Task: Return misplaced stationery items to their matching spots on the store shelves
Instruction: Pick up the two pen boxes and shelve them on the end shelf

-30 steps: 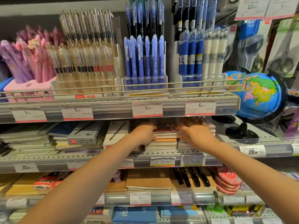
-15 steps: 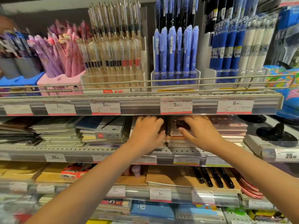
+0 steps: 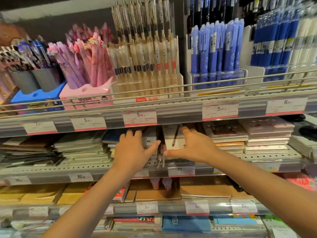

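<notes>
My left hand point(image 3: 133, 152) lies with spread fingers on a grey-white boxed set point(image 3: 149, 140) on the middle shelf point(image 3: 85, 166). My right hand point(image 3: 194, 147) rests, fingers apart, on a white box printed with a pen point(image 3: 172, 136). A narrow dark item point(image 3: 160, 152) stands upright in the gap between the two boxes, and both thumbs point at it from either side. Blur hides what the dark item is and whether the thumbs touch it. Stacked notebooks point(image 3: 226, 134) sit to the right of my right hand.
The upper shelf holds clear gold-clip pens point(image 3: 145, 57), blue pens point(image 3: 216, 47) and pink pens point(image 3: 85, 59) behind a wire rail point(image 3: 223, 82). Notebook piles point(image 3: 78, 148) fill the middle shelf's left. Brown notebooks point(image 3: 205, 188) and yellow pads point(image 3: 34, 194) lie below. Price tags line the shelf edges.
The view has swung left along the shelf. Both hands left the notebook stack and moved left onto the white boxes, spreading apart around the dark item.
</notes>
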{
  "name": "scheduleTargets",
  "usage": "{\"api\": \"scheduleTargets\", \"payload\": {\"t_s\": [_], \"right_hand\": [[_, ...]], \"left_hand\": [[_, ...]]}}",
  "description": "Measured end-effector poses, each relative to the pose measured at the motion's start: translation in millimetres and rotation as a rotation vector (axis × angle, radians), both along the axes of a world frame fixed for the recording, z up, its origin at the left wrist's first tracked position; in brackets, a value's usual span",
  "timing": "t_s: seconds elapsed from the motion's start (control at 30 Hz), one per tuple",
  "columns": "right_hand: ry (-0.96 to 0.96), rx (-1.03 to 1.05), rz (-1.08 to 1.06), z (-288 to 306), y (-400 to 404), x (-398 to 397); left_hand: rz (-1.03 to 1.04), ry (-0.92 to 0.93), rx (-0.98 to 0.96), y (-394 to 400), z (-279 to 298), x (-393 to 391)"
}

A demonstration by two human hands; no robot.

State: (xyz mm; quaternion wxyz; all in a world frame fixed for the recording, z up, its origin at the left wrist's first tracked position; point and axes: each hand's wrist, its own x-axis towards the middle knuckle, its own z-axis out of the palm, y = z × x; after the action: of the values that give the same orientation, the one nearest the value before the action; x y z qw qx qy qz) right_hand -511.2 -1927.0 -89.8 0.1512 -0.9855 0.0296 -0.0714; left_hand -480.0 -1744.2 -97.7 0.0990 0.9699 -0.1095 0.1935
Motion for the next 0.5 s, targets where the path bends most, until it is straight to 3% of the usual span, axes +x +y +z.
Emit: {"api": "scheduleTargets", "payload": {"t_s": [0.17,0.3,0.5], "right_hand": [[0.03,-0.024,-0.115,-6.9,19.3,1.3],[-0.014,0.016,-0.174,-7.8,26.5,-0.4],[0.14,0.186,-0.129,5.3,18.2,-7.5]], "left_hand": [[-0.036,0.11,-0.203,8.9,5.3,7.8],[-0.105,0.303,-0.374,15.9,11.6,10.7],[-0.251,0.422,-0.637,29.2,10.3,22.7]]}}
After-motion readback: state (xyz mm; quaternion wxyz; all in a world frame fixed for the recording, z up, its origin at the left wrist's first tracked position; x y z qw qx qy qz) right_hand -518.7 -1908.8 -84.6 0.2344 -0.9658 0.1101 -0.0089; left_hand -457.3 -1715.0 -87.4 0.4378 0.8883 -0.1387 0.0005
